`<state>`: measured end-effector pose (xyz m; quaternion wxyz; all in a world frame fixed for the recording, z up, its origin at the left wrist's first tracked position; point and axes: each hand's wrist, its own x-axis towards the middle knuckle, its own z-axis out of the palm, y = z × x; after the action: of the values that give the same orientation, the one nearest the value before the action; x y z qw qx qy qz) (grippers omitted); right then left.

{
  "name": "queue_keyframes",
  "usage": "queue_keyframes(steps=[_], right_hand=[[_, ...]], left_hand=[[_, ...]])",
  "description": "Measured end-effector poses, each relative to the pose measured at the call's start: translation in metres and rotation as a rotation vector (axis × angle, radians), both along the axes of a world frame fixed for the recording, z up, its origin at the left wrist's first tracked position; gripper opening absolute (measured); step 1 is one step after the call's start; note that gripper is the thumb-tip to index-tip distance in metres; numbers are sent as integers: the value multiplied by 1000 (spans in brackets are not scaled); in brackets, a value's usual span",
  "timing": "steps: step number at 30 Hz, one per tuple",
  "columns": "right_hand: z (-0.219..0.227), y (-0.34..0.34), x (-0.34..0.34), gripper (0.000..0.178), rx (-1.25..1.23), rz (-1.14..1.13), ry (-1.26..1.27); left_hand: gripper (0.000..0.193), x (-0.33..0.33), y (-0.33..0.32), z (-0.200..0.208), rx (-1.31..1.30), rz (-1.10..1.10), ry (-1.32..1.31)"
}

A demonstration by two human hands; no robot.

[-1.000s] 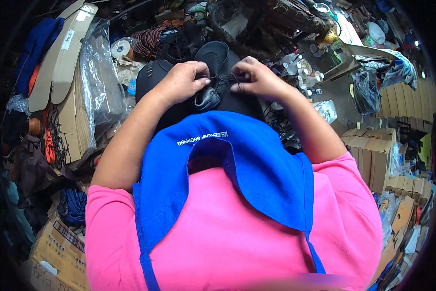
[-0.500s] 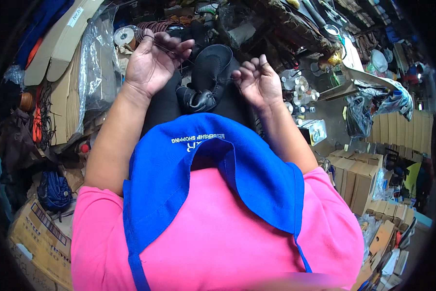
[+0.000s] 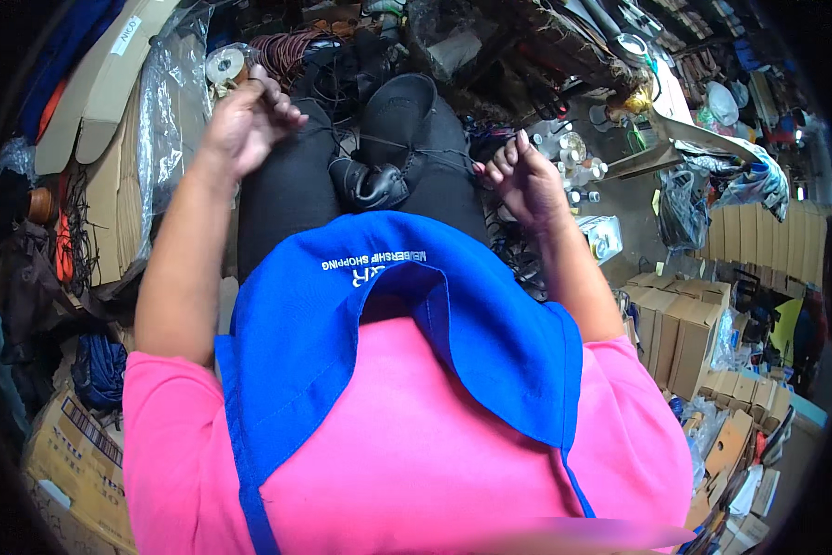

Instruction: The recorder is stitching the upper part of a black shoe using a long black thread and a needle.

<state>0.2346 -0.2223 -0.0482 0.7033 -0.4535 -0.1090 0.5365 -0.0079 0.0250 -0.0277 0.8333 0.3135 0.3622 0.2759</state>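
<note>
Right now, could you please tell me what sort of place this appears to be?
It looks like a crowded workshop, possibly for shoes: what seems a black shoe rests on the lap, a spool sits at the upper left, and cardboard boxes are stacked at the right.

The person wears a bright pink shirt (image 3: 370, 435) with short, loose sleeves (image 3: 171, 393). Over it hangs a vivid blue apron (image 3: 291, 370) with stitched edges, its top edge sagging in a deep curve, and white lettering (image 3: 374, 265) upside down across the cloth. Narrow blue straps (image 3: 254, 509) run over the shirt. The trousers (image 3: 286, 194) are plain black. Left hand (image 3: 242, 131) and right hand (image 3: 532, 187) are bare.
</note>
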Motion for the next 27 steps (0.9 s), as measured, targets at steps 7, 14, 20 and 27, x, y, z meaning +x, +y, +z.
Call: queue_keyframes(steps=[7, 14, 20, 27], right_hand=[[26, -68, 61, 31, -647, 260, -1853], [80, 54, -24, 30, -144, 640, -1756], [55, 63, -23, 19, -128, 888, -1717], [77, 17, -28, 23, -141, 713, -1398]], left_hand=[[36, -116, 80, 1, 1164, -402, 791], [36, 42, -24, 14, 1522, -459, 471], [44, 81, -58, -36, 1321, -447, 369], [42, 88, -48, -26, 1334, -551, 414]])
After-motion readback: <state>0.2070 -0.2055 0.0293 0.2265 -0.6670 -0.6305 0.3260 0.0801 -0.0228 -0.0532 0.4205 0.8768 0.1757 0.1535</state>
